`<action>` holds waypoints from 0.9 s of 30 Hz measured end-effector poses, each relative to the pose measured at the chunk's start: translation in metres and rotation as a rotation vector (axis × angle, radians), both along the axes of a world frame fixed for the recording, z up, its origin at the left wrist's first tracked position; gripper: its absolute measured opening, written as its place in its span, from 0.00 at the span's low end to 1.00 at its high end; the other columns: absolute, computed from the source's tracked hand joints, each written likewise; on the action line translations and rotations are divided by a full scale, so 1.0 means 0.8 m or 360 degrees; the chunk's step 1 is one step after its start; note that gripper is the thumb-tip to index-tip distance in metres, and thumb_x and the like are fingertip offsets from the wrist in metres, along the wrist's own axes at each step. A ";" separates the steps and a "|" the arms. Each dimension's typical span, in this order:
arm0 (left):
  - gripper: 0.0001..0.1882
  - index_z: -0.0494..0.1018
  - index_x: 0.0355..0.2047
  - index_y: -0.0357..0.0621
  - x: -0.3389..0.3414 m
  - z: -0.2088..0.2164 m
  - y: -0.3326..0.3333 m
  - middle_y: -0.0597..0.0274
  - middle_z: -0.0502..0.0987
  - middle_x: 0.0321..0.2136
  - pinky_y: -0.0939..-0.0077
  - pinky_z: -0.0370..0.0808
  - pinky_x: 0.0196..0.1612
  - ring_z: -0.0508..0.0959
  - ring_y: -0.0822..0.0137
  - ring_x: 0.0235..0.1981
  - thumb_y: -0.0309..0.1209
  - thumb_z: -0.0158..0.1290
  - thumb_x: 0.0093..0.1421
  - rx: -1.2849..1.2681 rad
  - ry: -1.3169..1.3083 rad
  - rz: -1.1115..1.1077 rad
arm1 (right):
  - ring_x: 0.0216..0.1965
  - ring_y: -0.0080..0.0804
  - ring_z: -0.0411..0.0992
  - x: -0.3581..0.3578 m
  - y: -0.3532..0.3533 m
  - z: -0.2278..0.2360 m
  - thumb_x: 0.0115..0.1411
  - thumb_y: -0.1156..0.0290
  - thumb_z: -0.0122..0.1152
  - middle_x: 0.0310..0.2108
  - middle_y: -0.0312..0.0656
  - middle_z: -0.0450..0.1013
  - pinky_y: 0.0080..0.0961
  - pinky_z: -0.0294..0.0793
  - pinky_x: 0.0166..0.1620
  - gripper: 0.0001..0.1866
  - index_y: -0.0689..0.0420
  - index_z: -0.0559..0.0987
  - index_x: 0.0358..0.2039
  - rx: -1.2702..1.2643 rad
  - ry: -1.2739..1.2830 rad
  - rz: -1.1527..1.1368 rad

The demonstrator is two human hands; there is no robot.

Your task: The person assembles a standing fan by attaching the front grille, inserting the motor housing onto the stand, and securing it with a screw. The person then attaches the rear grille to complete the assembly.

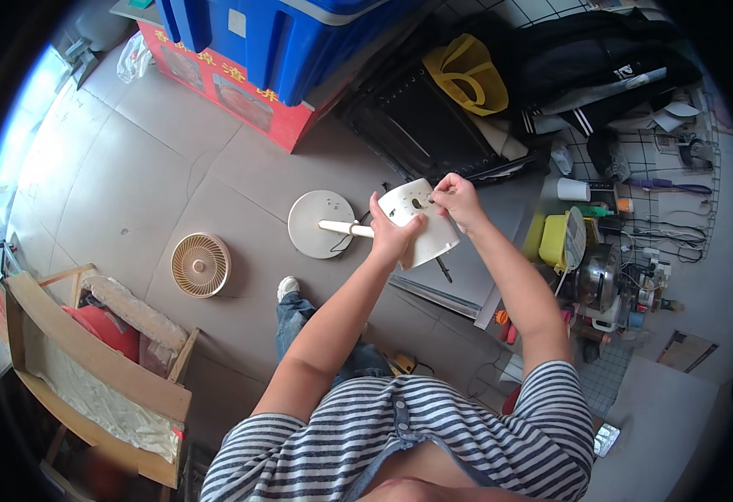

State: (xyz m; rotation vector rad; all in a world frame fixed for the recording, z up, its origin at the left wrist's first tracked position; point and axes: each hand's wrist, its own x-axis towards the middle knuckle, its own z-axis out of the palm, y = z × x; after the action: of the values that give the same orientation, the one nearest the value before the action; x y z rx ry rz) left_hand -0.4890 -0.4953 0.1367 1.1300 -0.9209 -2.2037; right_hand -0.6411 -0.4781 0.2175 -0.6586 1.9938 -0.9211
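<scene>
**White casing on stand: left hand on it, right fingertips at its edge**

Left hand (393,238) clamped on the curved white casing (433,241), thumb and fingers spread across it. Right hand (460,203) at the casing's upper right edge, thumb and fingertips drawn close; can't tell if a small part sits between them. Casing is mid-view, in front of the person, at the end of a white pole (358,230) rising from a round white base (306,224).

Markings: red box (293,132), top left, has large yellow characters and photo panels on its side. Blue crate (287,50) above it has a pale sticker. Black garment (588,50), top right, shows white lettering and stripes, too small to read. Casing face has dark marks and an oval hole; any lettering too small to make out.

Edges: casing overlaps the left side of the grey-topped unit (471,280) in view; metal strip along that unit's near edge. Black case (417,125) just beyond the casing. Person's white shoe (289,289) near the base.

Room: widest stretch of tiled floor (145,180) is to the left, between red box and wooden frame (103,343). Round beige grille (201,266) lies on it, well apart from the base. Right side is tight: yellow-green container (553,241) and clutter beside the right forearm.
</scene>
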 end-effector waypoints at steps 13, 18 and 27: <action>0.61 0.34 0.65 0.39 -0.003 -0.010 0.001 0.37 0.63 0.51 0.61 0.71 0.52 0.70 0.52 0.50 0.40 0.65 0.41 0.0019 -0.0009 -0.0042 | 0.19 0.12 0.64 0.003 0.009 -0.007 0.52 0.80 0.60 0.22 0.31 0.69 0.09 0.66 0.22 0.08 0.55 0.70 0.27 -0.0129 -0.0124 -0.0154; 0.61 0.34 0.65 0.38 -0.004 -0.010 0.001 0.38 0.64 0.50 0.62 0.73 0.51 0.71 0.53 0.49 0.39 0.65 0.42 0.0037 0.0015 -0.0041 | 0.22 0.13 0.66 0.001 0.014 -0.010 0.53 0.79 0.61 0.24 0.32 0.69 0.09 0.68 0.23 0.08 0.55 0.71 0.29 -0.0157 -0.0151 -0.0153; 0.60 0.33 0.65 0.36 -0.003 -0.003 -0.012 0.40 0.67 0.50 0.65 0.73 0.50 0.73 0.56 0.48 0.38 0.65 0.45 0.0047 0.0141 -0.0135 | 0.22 0.16 0.67 -0.004 0.003 0.026 0.57 0.69 0.62 0.22 0.32 0.69 0.14 0.68 0.22 0.11 0.59 0.73 0.37 0.0158 0.0097 0.0149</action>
State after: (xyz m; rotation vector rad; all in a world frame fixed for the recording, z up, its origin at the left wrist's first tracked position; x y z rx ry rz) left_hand -0.4916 -0.5053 0.1345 1.0149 -0.9171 -2.3226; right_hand -0.6446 -0.4755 0.2382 -0.7252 2.0297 -0.7497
